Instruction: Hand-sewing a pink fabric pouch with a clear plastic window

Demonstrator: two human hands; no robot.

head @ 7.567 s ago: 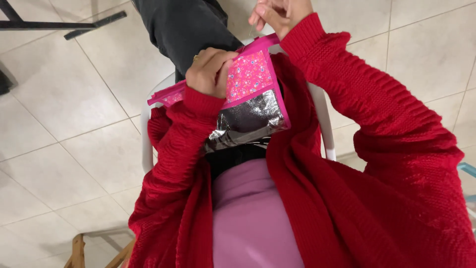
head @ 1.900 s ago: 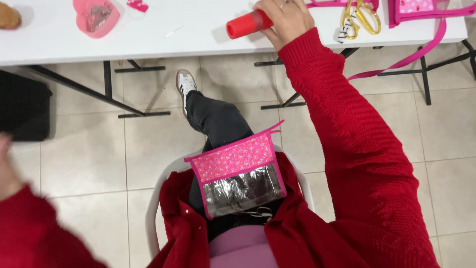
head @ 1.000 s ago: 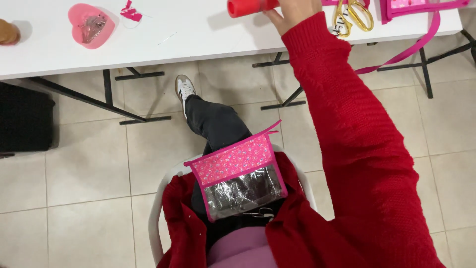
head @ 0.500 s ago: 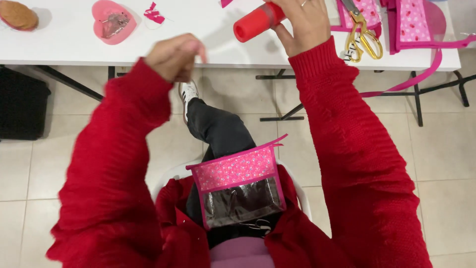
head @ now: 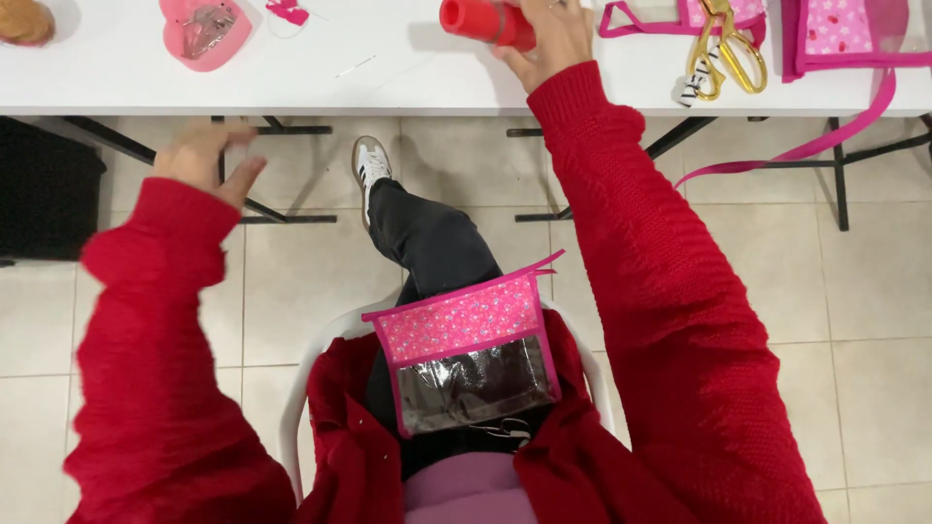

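Since before, left hand point(head: 202, 160) lower.

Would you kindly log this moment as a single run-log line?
right hand: grips red tube on white table | left hand: open, mid-air, empty | pink pouch: on lap | gold scissors: on table

White bench point(head: 388, 82), along the top of the frame, on black legs over a tiled floor point(head: 291, 281). On it, left to right: brown rounded object point(head: 24, 19) at the upper left corner; pink heart-shaped case point(head: 204, 27); small pink scrap point(head: 289, 12); red cylinder point(head: 478, 19) at top centre; gold scissors point(head: 723, 49); pink pouch point(head: 845, 34) at upper right, its pink strap point(head: 825, 136) hanging off the edge.
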